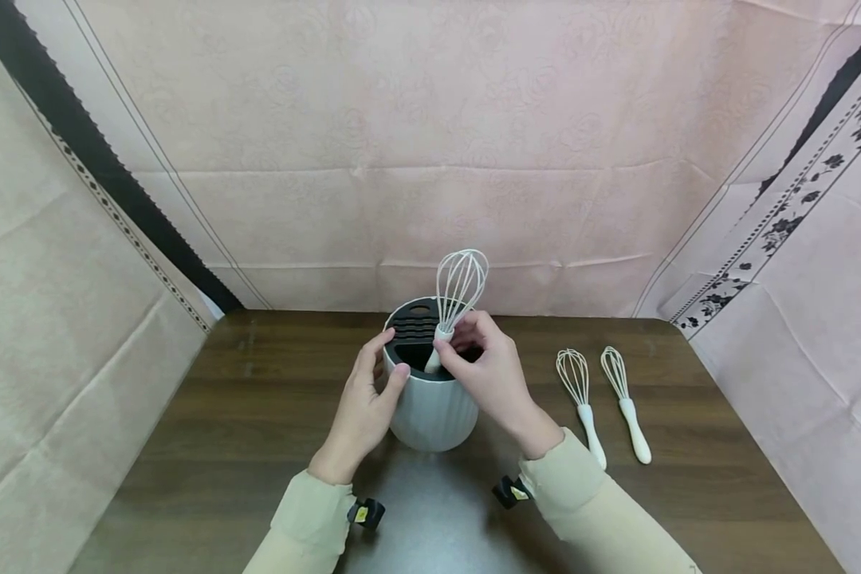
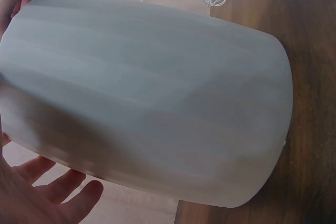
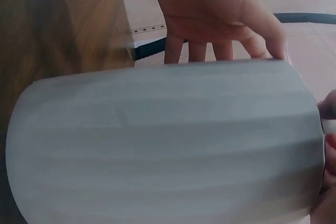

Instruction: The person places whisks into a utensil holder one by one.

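A white whisk (image 1: 462, 281) stands tilted over a ribbed, pale utensil holder (image 1: 434, 414), its wires up and its handle's lower end inside the holder's dark opening. Thumb and fingers of my right hand (image 1: 491, 363) pinch the handle just below the wires. My left hand (image 1: 362, 406) holds the holder's left side, thumb near the rim; in the right wrist view the left fingers (image 3: 197, 51) lie along the holder's wall. The holder's black insert (image 1: 412, 325) has a slotted part at the back left. The handle's tip is hidden inside.
Two more white whisks, one nearer (image 1: 581, 402) and one farther right (image 1: 626, 406), lie on the brown wooden table (image 1: 717, 446). Pale patterned cloth (image 1: 430, 159) hangs behind the table's back edge and along both sides.
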A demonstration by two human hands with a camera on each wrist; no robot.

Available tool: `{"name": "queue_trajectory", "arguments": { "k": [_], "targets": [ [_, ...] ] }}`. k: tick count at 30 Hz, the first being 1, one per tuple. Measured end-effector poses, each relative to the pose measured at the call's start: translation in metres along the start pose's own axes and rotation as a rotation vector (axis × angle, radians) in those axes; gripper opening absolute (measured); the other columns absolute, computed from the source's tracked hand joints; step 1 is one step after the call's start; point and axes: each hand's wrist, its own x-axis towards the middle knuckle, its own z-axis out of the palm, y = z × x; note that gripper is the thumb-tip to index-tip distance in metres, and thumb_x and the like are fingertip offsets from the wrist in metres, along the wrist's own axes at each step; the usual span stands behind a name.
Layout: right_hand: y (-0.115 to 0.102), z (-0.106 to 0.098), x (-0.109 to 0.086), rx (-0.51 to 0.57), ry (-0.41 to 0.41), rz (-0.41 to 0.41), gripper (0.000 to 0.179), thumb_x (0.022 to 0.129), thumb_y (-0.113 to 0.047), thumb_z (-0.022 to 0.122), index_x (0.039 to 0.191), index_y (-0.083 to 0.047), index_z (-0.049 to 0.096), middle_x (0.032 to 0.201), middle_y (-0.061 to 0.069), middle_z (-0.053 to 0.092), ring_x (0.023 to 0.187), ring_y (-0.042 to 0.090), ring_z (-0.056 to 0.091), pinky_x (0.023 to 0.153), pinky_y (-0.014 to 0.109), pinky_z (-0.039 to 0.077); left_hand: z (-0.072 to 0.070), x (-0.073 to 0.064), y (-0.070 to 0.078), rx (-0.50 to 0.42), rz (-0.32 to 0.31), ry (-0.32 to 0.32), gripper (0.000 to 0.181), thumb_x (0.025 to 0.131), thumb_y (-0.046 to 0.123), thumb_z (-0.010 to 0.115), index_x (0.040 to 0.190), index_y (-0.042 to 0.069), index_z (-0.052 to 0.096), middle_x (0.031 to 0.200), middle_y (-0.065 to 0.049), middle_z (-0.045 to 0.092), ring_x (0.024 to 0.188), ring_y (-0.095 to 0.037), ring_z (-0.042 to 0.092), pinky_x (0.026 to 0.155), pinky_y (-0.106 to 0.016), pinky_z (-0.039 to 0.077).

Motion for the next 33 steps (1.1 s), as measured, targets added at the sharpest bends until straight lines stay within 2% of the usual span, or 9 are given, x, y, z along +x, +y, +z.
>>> {"name": "queue_trajectory", "arguments": {
  "k": [3, 7, 10, 15, 19, 23, 27, 33],
  "targets": [
    [0.000, 0.002, -0.003, -0.080, 0.022, -0.020, 0.021, 0.083, -0.014, 0.076, 0.099, -0.012, 0.062, 0.087, -0.003, 0.067, 0.083, 0.015, 0.062, 0.079, 0.037, 0.050, -0.001, -0.001, 0.001, 0.003, -0.001, -0.003, 0.054, 0.100, 0.040, 0.051, 0.149, 0.035, 0.029, 0.152, 0.002, 0.031, 0.130, -0.028, 0.044, 0.103, -0.050, 0.039],
    [-0.001, 0.004, -0.006, -0.228, 0.065, -0.035, 0.019, 0.081, -0.020, 0.078, 0.093, -0.014, 0.065, 0.084, -0.005, 0.066, 0.086, 0.014, 0.056, 0.091, 0.038, 0.036, -0.001, -0.001, 0.001, 0.006, 0.010, 0.000, 0.054, 0.100, 0.039, 0.051, 0.149, 0.033, 0.029, 0.152, -0.001, 0.031, 0.130, -0.030, 0.045, 0.103, -0.052, 0.039],
    [0.000, 0.005, -0.010, -0.299, 0.079, -0.033, 0.018, 0.080, -0.024, 0.079, 0.088, -0.015, 0.066, 0.083, -0.006, 0.065, 0.088, 0.012, 0.052, 0.097, 0.042, 0.026, -0.001, 0.000, 0.000, 0.009, 0.018, 0.003, 0.054, 0.100, 0.039, 0.050, 0.149, 0.032, 0.029, 0.152, -0.001, 0.031, 0.130, -0.029, 0.044, 0.104, -0.052, 0.039],
    [0.001, 0.006, -0.015, -0.363, 0.096, -0.022, 0.016, 0.080, -0.028, 0.080, 0.085, -0.018, 0.068, 0.084, -0.006, 0.062, 0.094, 0.012, 0.048, 0.097, 0.047, 0.019, 0.000, 0.000, -0.001, 0.008, 0.012, 0.009, 0.053, 0.100, 0.041, 0.050, 0.148, 0.034, 0.030, 0.152, 0.003, 0.031, 0.131, -0.026, 0.043, 0.104, -0.050, 0.038],
    [-0.001, 0.005, -0.016, -0.411, 0.107, 0.013, 0.018, 0.078, -0.032, 0.080, 0.079, -0.018, 0.068, 0.096, 0.000, 0.053, 0.101, 0.022, 0.042, 0.095, 0.048, 0.020, -0.001, 0.000, 0.000, 0.004, 0.015, 0.006, 0.054, 0.100, 0.039, 0.051, 0.149, 0.034, 0.030, 0.152, 0.001, 0.031, 0.130, -0.029, 0.043, 0.104, -0.051, 0.039],
    [-0.005, 0.003, -0.014, -0.413, 0.063, 0.117, 0.020, 0.077, -0.035, 0.080, 0.077, -0.018, 0.068, 0.116, 0.009, 0.047, 0.116, 0.028, 0.033, 0.099, 0.050, 0.018, -0.001, 0.000, 0.000, 0.002, 0.019, 0.002, 0.054, 0.100, 0.039, 0.051, 0.149, 0.033, 0.029, 0.152, -0.001, 0.031, 0.130, -0.030, 0.043, 0.104, -0.052, 0.039],
    [-0.008, 0.000, -0.011, -0.398, -0.015, 0.208, 0.020, 0.078, -0.038, 0.079, 0.078, -0.020, 0.069, 0.131, 0.010, 0.044, 0.127, 0.029, 0.027, 0.102, 0.053, 0.017, -0.001, -0.001, 0.000, -0.003, 0.016, 0.002, 0.054, 0.100, 0.039, 0.051, 0.149, 0.033, 0.029, 0.152, 0.000, 0.031, 0.131, -0.029, 0.043, 0.104, -0.052, 0.038],
    [-0.015, -0.007, -0.009, -0.419, -0.093, 0.231, 0.025, 0.078, -0.043, 0.078, 0.078, -0.020, 0.070, 0.135, 0.013, 0.044, 0.129, 0.033, 0.029, 0.102, 0.055, 0.019, -0.001, -0.001, -0.001, -0.015, 0.018, -0.003, 0.054, 0.099, 0.040, 0.051, 0.149, 0.033, 0.030, 0.152, 0.001, 0.031, 0.130, -0.029, 0.043, 0.103, -0.054, 0.038]
  ]
}}
